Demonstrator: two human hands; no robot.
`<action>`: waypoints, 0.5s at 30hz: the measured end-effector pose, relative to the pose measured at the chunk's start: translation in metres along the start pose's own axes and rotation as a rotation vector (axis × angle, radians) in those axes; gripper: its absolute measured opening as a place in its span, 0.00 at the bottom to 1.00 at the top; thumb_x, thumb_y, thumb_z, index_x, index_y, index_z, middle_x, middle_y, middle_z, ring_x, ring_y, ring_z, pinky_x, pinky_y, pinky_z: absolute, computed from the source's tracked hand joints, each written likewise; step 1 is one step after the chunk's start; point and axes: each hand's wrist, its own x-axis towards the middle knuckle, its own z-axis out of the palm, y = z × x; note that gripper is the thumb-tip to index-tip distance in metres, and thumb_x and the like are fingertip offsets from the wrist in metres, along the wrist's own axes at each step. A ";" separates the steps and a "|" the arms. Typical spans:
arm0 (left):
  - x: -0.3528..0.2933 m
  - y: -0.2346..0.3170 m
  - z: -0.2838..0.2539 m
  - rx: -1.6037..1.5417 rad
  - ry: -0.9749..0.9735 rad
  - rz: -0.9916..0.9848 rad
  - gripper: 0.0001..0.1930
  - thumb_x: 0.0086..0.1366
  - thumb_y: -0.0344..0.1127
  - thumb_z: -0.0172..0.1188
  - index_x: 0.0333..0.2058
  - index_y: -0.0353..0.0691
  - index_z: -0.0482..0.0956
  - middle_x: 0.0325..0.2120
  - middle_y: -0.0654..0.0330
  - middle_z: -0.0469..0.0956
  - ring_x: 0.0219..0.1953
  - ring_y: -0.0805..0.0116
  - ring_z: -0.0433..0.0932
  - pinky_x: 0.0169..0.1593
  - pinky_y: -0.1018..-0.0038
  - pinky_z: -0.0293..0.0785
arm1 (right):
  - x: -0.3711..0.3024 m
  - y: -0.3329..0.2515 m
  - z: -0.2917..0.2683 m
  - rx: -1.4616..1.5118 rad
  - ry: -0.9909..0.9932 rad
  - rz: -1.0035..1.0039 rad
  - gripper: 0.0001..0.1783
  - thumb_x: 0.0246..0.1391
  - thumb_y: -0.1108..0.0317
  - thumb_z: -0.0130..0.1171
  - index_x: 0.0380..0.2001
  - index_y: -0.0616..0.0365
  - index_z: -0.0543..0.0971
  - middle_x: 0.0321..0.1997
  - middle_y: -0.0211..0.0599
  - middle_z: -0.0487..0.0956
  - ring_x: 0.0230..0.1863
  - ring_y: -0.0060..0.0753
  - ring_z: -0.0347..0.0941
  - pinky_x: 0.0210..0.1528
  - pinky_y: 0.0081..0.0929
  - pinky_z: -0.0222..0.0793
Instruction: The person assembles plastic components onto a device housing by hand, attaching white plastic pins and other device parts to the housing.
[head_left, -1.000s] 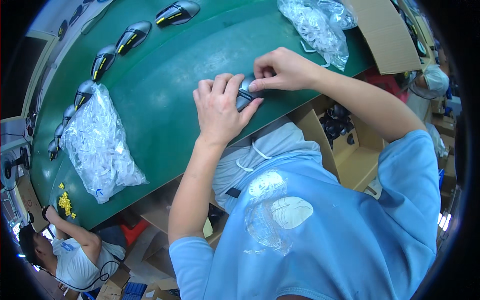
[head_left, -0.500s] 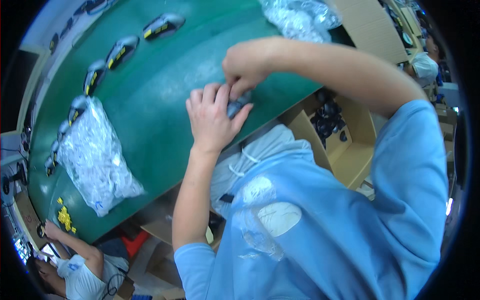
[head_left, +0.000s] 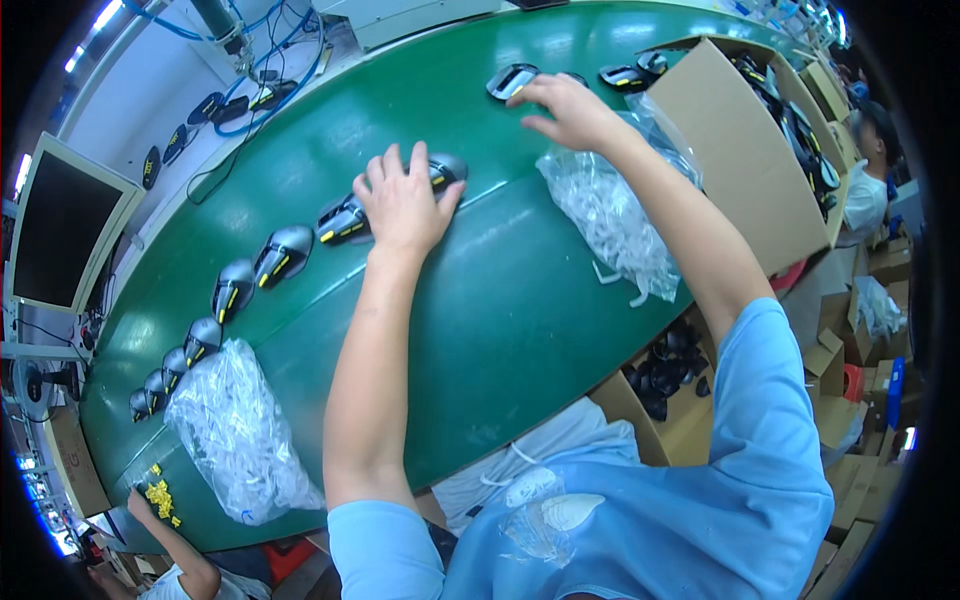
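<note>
My left hand [head_left: 402,205] lies over the row of mice with its fingers spread. Its thumb rests along a grey-and-black computer mouse [head_left: 446,172] with yellow strips, partly hidden under the hand. Left of its fingers sits another computer mouse [head_left: 344,220], with several more curving away toward the near left. Reaching over the far side of the table, my right hand [head_left: 572,112] holds nothing and its fingers are apart. Its fingertips are beside a computer mouse with a pale shiny top [head_left: 511,82]; whether they touch cannot be told.
Bags of clear plastic pieces lie on the green table [head_left: 470,370], one at right [head_left: 615,205], one at left [head_left: 235,435]. A cardboard box [head_left: 745,150] of black parts stands right. Another box [head_left: 685,430] is below the edge. A co-worker's hand [head_left: 138,505] is by yellow pieces [head_left: 162,500].
Both hands have left the near edge, where they worked together on a mouse. The left is now over the mouse row, the right at the far side. The view has shifted.
</note>
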 end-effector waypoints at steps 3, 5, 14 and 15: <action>-0.022 0.006 -0.010 -0.086 0.020 0.041 0.41 0.63 0.56 0.76 0.70 0.41 0.77 0.71 0.38 0.69 0.74 0.35 0.64 0.74 0.42 0.56 | 0.032 0.044 0.019 -0.249 -0.068 0.176 0.37 0.60 0.70 0.69 0.72 0.35 0.78 0.76 0.36 0.76 0.72 0.56 0.72 0.71 0.49 0.76; -0.054 0.005 -0.029 -0.181 0.033 0.058 0.40 0.63 0.54 0.77 0.69 0.41 0.77 0.73 0.39 0.67 0.75 0.35 0.62 0.75 0.41 0.55 | 0.053 0.053 0.033 -0.302 -0.173 0.200 0.40 0.58 0.71 0.69 0.74 0.33 0.75 0.79 0.34 0.74 0.73 0.55 0.71 0.72 0.51 0.75; -0.144 0.004 -0.089 -0.435 -0.067 0.076 0.39 0.58 0.44 0.82 0.65 0.36 0.78 0.70 0.42 0.72 0.70 0.38 0.69 0.72 0.47 0.64 | 0.067 -0.014 -0.026 0.091 -0.107 -0.024 0.45 0.43 0.48 0.81 0.66 0.47 0.78 0.50 0.41 0.86 0.51 0.45 0.81 0.54 0.42 0.78; -0.152 0.008 -0.095 -0.516 -0.028 0.008 0.40 0.58 0.43 0.83 0.66 0.35 0.77 0.69 0.42 0.72 0.69 0.39 0.71 0.71 0.49 0.67 | 0.051 -0.052 -0.041 0.307 -0.134 0.003 0.46 0.45 0.46 0.81 0.66 0.50 0.77 0.46 0.41 0.85 0.44 0.42 0.81 0.48 0.40 0.78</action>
